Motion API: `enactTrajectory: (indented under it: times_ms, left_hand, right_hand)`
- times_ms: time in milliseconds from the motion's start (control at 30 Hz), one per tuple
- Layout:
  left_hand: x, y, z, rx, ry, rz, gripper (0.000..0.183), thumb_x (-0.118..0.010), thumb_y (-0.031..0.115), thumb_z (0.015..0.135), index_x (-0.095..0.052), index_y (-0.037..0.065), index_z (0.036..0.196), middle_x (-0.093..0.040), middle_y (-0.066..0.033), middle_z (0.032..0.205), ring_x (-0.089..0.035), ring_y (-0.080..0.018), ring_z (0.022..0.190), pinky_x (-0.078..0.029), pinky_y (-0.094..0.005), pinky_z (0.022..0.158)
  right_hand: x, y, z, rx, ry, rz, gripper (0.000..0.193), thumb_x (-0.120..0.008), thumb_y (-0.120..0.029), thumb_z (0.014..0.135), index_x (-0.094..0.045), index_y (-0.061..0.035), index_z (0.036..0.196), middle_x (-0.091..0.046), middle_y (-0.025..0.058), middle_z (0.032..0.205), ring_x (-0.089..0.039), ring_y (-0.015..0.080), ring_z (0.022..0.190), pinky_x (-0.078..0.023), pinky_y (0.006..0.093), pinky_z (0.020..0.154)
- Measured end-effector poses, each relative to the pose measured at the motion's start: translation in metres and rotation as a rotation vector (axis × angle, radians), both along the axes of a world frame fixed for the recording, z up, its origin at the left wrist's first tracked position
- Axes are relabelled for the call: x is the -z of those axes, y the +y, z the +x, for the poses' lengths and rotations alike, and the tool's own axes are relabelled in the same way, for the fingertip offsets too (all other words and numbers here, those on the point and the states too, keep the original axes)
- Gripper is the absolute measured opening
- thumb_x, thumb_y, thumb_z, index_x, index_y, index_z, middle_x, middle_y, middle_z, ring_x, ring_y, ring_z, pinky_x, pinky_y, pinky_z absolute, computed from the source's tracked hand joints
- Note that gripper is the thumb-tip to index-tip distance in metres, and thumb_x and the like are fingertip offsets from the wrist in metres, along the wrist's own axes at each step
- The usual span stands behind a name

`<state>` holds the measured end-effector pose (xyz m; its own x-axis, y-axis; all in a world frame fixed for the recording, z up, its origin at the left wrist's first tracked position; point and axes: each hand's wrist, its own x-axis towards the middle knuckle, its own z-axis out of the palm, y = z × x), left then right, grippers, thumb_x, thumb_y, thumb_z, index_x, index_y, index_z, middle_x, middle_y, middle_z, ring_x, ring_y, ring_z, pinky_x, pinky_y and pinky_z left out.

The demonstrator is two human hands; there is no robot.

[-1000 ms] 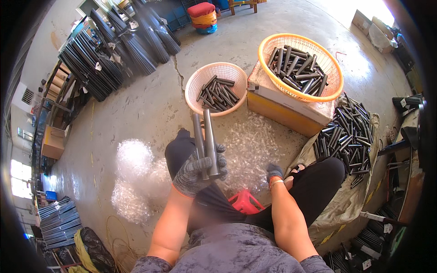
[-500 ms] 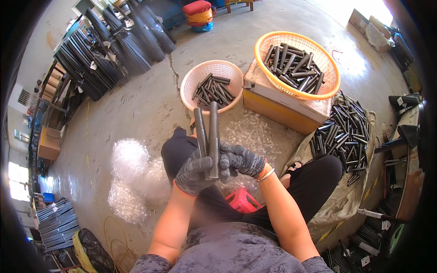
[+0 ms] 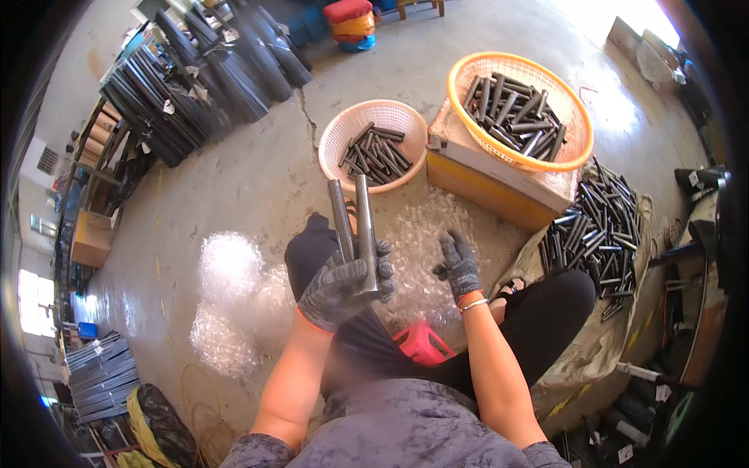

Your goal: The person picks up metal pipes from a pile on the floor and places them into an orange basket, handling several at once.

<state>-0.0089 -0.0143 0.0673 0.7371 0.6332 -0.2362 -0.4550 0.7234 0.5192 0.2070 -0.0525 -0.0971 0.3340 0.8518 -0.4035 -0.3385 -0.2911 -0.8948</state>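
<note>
Two dark cylindrical tubes (image 3: 366,234), nearer you than the round pink plastic basket (image 3: 394,117), sit clamped in your grey-gloved left hand (image 3: 331,292), apparently freeing your grey-gloved right hand (image 3: 460,270), empty, fingers spread.

Two dark-grey cylindrical metal tubes (image 3: 364,234) look smooth and glossy. The grey knitted cloth gloves (image 3: 328,296) look matt.

No lettering is legible (tags (image 3: 663,392) seem blurred).
</note>
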Motion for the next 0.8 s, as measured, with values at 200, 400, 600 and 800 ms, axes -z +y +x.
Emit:
enactTrajectory:
  times_ms: [200,400,600,800]
  left_hand:
    - [0.004,0.000,0.007,0.023,-0.033,0.001,0.050,-0.070,0.017,0.077,-0.047,0.001,0.119,-0.061,-0.0113,0.094,-0.062,-0.0250,0.082,-0.050,-0.0363,0.070]
    - [-0.005,0.000,-0.012,-0.034,0.041,0.042,0.048,-0.070,0.015,0.077,-0.049,0.002,0.119,-0.062,-0.0112,0.096,-0.061,-0.0236,0.088,-0.051,-0.0398,0.074]
    - [-0.002,-0.002,-0.010,-0.069,-0.009,-0.017,0.048,-0.072,0.016,0.076,-0.051,0.004,0.117,-0.060,-0.0085,0.094,-0.060,-0.0219,0.089,-0.051,-0.0380,0.074]
    - [0.011,-0.003,-0.007,-0.010,0.025,-0.050,0.049,-0.073,0.019,0.074,-0.051,0.002,0.115,-0.060,-0.0094,0.093,-0.059,-0.0223,0.086,-0.051,-0.0371,0.073]
  right_hand:
    - [-0.074,0.019,-0.041,-0.539,0.103,0.555,0.034,-0.050,-0.028,0.094,-0.050,-0.0061,0.121,-0.059,0.0026,0.085,-0.049,0.0091,0.054,-0.043,0.0233,0.048]
    - [0.083,-0.009,0.002,-0.467,-0.235,0.021,0.040,-0.056,-0.040,0.087,-0.060,-0.0026,0.102,-0.064,0.0065,0.081,-0.056,0.0191,0.068,-0.046,0.0304,0.065]
    - [0.181,-0.029,0.025,-0.131,-0.506,-0.458,0.050,-0.058,-0.043,0.082,-0.055,-0.0046,0.114,-0.062,0.0187,0.099,-0.062,0.0337,0.086,-0.049,0.0394,0.076]
    - [-0.090,0.020,-0.021,-0.296,0.203,0.509,0.054,-0.054,-0.020,0.092,-0.029,-0.0101,0.139,-0.050,0.0099,0.128,-0.058,0.0107,0.067,-0.046,0.0228,0.052]
